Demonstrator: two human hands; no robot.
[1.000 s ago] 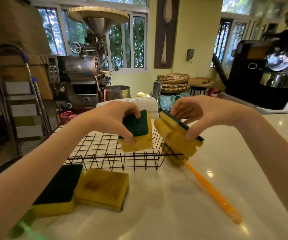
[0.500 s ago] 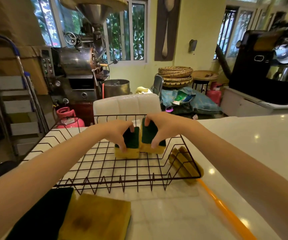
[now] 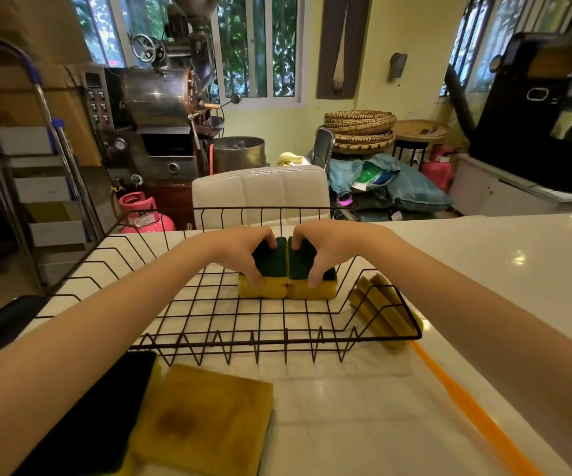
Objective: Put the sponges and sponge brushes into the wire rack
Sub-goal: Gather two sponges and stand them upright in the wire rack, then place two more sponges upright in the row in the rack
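A black wire rack (image 3: 277, 340) sits on the white counter. Inside it, two yellow sponges with green scouring tops stand side by side, touching. My left hand (image 3: 240, 249) grips the left sponge (image 3: 266, 288). My right hand (image 3: 322, 243) grips the right sponge (image 3: 313, 290). A sponge brush with a ribbed yellow head (image 3: 380, 309) and an orange handle (image 3: 466, 403) lies just outside the rack's right wall. Two more sponges lie in front of the rack: one green side up (image 3: 99, 417), one yellow side up (image 3: 205, 417).
A white chair back (image 3: 260, 192) stands behind the counter's far edge. Beyond are a metal roasting machine (image 3: 154, 115), a pink gas cylinder (image 3: 140, 214), a step ladder (image 3: 37, 159) and stacked woven baskets (image 3: 360, 130). A black machine (image 3: 535, 125) stands at the right.
Both hands carried their sponges from above the rack's front down onto its floor near the back, and brought them together. My head moved closer to the rack.
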